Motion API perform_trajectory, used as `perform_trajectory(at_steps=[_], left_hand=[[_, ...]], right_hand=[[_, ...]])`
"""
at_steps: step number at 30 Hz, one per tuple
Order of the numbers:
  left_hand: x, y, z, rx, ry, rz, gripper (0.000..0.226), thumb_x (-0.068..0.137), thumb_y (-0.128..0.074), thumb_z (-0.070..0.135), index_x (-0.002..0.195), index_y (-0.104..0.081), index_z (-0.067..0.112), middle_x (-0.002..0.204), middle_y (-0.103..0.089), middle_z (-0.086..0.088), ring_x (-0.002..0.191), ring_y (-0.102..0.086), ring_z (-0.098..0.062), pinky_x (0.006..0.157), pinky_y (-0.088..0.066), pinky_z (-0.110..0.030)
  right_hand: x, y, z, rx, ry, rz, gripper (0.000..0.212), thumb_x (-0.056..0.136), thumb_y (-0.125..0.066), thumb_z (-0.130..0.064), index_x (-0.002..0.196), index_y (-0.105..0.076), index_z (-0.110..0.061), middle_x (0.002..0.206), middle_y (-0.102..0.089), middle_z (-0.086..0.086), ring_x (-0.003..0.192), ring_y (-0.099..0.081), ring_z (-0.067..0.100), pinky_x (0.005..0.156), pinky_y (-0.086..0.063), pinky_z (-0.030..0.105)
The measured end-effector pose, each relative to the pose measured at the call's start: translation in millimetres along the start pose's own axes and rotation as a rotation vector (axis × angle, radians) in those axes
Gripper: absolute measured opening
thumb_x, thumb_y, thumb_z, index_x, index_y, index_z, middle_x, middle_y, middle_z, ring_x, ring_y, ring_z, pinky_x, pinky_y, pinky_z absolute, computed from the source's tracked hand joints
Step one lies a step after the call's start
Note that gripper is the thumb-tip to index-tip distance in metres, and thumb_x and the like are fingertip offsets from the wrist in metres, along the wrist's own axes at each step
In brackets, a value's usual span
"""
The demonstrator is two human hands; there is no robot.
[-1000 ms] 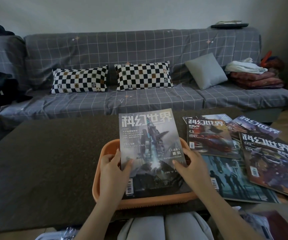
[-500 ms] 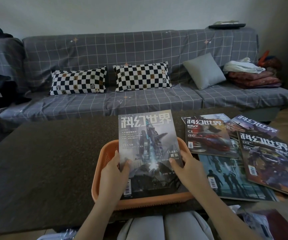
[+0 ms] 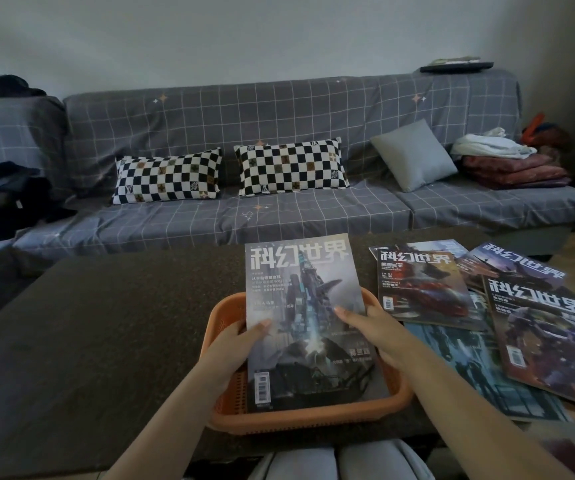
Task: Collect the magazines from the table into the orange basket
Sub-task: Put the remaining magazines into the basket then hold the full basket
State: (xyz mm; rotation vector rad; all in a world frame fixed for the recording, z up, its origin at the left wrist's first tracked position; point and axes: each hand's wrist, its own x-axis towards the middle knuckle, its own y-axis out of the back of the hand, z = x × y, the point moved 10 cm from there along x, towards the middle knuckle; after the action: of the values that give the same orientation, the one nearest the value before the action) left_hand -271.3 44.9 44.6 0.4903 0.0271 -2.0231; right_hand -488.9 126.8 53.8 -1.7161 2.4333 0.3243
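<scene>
A grey-blue magazine [image 3: 300, 289] with a spaceship cover leans tilted in the orange basket [image 3: 300, 419], its lower edge inside and its top sticking up past the far rim. My left hand [image 3: 236, 344] grips its left edge, thumb on the cover. My right hand [image 3: 372, 327] holds its right edge, thumb across the cover. Several more magazines lie fanned out on the table to the right: a red-car cover [image 3: 421, 289], a purple robot cover [image 3: 549, 334], a teal one [image 3: 469, 368] beneath them.
The dark table [image 3: 89, 341] carries the basket near its front edge. A grey checked sofa [image 3: 279, 220] with checkered pillows [image 3: 291, 166] stands behind it. Folded blankets [image 3: 514, 168] sit at the sofa's right end. My knees [image 3: 334, 462] show below the table.
Both hands have slid a little higher along the magazine's edges, and the magazine stands slightly more upright in the basket. The magazines on the right have not moved.
</scene>
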Motion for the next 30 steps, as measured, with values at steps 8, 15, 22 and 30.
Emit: perform_trajectory(at_steps=[8, 15, 22, 30], left_hand=[[12.8, 0.8, -2.6, -0.266, 0.062, -0.069, 0.054, 0.065, -0.079, 0.03, 0.112, -0.063, 0.007, 0.095, -0.075, -0.016, 0.088, -0.072, -0.033, 0.092, -0.051, -0.052], [1.8, 10.6, 28.3, -0.386, -0.195, -0.068, 0.075, 0.054, -0.086, 0.028, 0.122, -0.056, 0.017, 0.105, -0.073, -0.015, 0.093, -0.071, -0.036, 0.083, -0.054, -0.054], [10.1, 31.3, 69.3, -0.245, -0.372, -0.075, 0.086, 0.059, -0.085, 0.02, 0.137, -0.048, 0.019, 0.115, -0.07, -0.005, 0.102, -0.069, -0.024, 0.075, -0.059, -0.04], [28.1, 37.5, 40.1, -0.067, -0.403, -0.048, 0.093, 0.06, -0.082, 0.018, 0.143, -0.04, 0.022, 0.124, -0.064, 0.003, 0.113, -0.062, -0.013, 0.076, -0.057, -0.025]], right_hand=[[13.1, -0.1, 3.2, 0.242, 0.047, -0.002, 0.037, 0.064, -0.078, -0.031, 0.099, -0.064, -0.026, 0.089, -0.075, 0.0, 0.082, -0.072, 0.019, 0.071, -0.056, 0.034], [5.9, 5.1, -18.3, 0.241, 0.191, 0.021, 0.031, 0.067, -0.074, -0.039, 0.091, -0.072, -0.02, 0.089, -0.075, 0.003, 0.079, -0.071, 0.015, 0.063, -0.052, 0.023], [13.5, 8.8, -58.0, 0.258, 0.361, -0.054, 0.05, 0.057, -0.082, -0.036, 0.102, -0.067, -0.02, 0.1, -0.073, 0.01, 0.091, -0.07, 0.028, 0.075, -0.057, 0.038], [25.1, -1.9, -32.4, 0.217, 0.391, -0.101, 0.066, 0.056, -0.086, -0.029, 0.116, -0.059, -0.029, 0.107, -0.07, 0.001, 0.097, -0.068, 0.019, 0.072, -0.057, 0.027]])
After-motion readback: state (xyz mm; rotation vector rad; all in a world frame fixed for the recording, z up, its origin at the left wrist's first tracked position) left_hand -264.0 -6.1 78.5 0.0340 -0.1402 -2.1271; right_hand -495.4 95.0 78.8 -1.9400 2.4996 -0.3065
